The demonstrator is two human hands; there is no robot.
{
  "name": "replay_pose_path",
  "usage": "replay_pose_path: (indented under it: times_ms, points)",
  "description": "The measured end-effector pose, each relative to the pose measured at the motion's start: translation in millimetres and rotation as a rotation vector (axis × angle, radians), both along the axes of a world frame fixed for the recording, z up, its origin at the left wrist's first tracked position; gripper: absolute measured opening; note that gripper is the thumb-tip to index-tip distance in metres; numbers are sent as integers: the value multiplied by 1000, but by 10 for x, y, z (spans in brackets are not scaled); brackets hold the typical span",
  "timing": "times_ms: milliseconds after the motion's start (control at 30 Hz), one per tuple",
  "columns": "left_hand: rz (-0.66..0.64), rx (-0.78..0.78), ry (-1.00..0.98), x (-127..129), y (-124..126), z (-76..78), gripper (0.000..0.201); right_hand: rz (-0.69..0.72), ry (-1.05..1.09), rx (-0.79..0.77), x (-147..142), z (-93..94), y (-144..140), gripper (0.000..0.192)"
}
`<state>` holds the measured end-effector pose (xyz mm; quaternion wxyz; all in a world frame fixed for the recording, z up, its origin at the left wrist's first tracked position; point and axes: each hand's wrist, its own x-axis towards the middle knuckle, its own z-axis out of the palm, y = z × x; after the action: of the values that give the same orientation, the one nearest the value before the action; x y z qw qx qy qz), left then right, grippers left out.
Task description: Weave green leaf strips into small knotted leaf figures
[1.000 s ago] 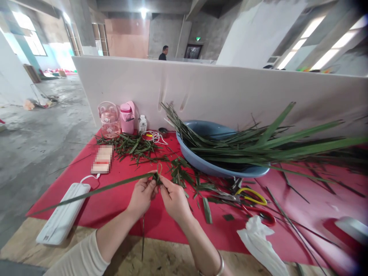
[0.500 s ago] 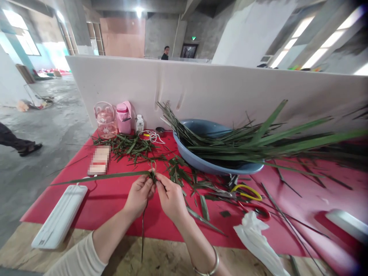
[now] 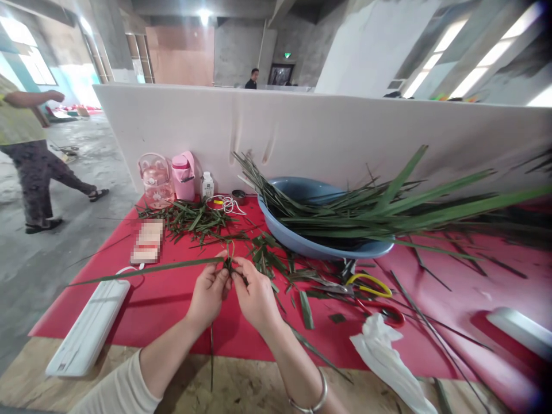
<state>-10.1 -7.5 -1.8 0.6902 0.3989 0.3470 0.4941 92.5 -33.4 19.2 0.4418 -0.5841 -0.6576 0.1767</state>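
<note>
Two hands meet above the red cloth [image 3: 172, 299], fingertips pressed together around a small folded knot of green leaf strip [image 3: 227, 263]. The left hand [image 3: 208, 292] pinches the knot from its side, thumb and forefinger closed on it; the right hand [image 3: 255, 294] pinches it from the other side, fingers curled in, a silver bangle [image 3: 311, 397] on its wrist. From the knot one long end of the strip runs out to the left over the cloth, a small loop stands up above the fingers, and a thin end hangs down toward the wooden table edge [image 3: 241, 391].

Just behind the hands lie cut leaf scraps [image 3: 198, 221]. A blue basin [image 3: 319, 244] farther right holds a bundle of long green leaves [image 3: 388, 213] that stick out past its rim. Yellow-handled scissors [image 3: 371, 283] and red-handled scissors [image 3: 383, 310] lie near the right hand, with a crumpled white bag [image 3: 388, 362] just beside them. A white power strip [image 3: 88, 328] lies at the left. A pink jug [image 3: 156, 179] and a pink bottle [image 3: 183, 175] stand against the white partition [image 3: 302, 132]. A person [image 3: 26, 149] walks on the floor at far left.
</note>
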Motion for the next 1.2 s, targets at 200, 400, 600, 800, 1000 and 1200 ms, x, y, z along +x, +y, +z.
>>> replay_pose_path:
  times_ms: [200,400,600,800,1000,1200]
  points:
    - [-49,37,102,-6,17,-70,32,39,-61,19,58,87,-14,22]
    - [-27,86,164,-20,29,-41,28,27,-77,-14,99,88,-28,17]
    - [-7,-11,41,3,26,-13,32,8,-17,37,47,47,-27,24]
    - [-49,-9,11,23,-13,-13,33,108,63,38,76,13,10,27]
    - [-58,4,20,48,-42,-26,32,-7,195,27,97,-8,16,12]
    - [-38,78,124,23,-58,-41,31,19,320,-16,113,-30,-30,14]
